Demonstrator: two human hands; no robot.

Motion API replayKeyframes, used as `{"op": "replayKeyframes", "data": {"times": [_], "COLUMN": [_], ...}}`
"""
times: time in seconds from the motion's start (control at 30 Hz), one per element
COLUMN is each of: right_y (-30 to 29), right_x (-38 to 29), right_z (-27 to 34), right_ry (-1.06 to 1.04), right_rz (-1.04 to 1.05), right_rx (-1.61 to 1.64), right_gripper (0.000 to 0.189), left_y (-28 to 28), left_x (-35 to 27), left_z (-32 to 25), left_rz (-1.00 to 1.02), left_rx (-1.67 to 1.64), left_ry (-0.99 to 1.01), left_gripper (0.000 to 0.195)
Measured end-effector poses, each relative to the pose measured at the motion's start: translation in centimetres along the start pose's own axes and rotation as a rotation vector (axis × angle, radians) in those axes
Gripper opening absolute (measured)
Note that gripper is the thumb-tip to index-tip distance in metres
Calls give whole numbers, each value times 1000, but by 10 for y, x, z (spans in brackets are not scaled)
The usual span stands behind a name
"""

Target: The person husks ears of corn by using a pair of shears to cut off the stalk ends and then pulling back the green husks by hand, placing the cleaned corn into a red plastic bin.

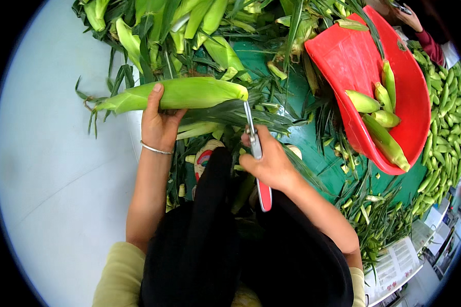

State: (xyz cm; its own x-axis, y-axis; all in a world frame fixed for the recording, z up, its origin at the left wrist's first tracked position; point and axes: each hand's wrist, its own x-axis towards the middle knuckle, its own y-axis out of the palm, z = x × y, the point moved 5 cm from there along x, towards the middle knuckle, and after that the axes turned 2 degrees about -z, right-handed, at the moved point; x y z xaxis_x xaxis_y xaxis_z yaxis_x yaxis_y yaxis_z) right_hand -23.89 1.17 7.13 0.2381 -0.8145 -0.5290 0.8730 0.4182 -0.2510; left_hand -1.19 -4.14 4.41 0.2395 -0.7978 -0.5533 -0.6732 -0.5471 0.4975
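Note:
My left hand grips an ear of corn in its green husk from below, thumb across the near side. The ear lies nearly level, its silk end to the left and its stalk end to the right. In my right hand is a pair of pruning shears with a red and grey handle. Their metal blade points up and meets the cut-looking stalk end of the ear; whether the jaws are closed on it cannot be told.
A red plastic scoop-shaped basket at the right holds several husked ears. Unsorted corn and leaves heap up ahead, and trimmings litter the green floor. Many ears pile along the far right. Another person's hand shows top right.

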Motion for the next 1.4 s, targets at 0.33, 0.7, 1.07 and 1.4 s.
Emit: {"op": "replayKeyframes", "data": {"times": [0.33, 0.7, 1.07, 1.4], "right_y": [7, -1, -22, -14], "right_x": [25, 10, 32, 45], "right_z": [-10, 50, 44, 31], "right_ry": [-25, -312, -293, -116], "right_rz": [-155, 48, -47, -319], "right_rx": [168, -257, -264, -133], "right_gripper": [29, 54, 33, 29], "left_y": [-4, -8, 7, 24], "left_x": [-25, -8, -14, -49], "left_z": [23, 14, 4, 56], "left_rz": [-181, 154, 521, 567], "left_rx": [-4, 582, 1427, 723], "left_ry": [-29, -39, 184, -379], "left_gripper": [35, 30, 44, 42]}}
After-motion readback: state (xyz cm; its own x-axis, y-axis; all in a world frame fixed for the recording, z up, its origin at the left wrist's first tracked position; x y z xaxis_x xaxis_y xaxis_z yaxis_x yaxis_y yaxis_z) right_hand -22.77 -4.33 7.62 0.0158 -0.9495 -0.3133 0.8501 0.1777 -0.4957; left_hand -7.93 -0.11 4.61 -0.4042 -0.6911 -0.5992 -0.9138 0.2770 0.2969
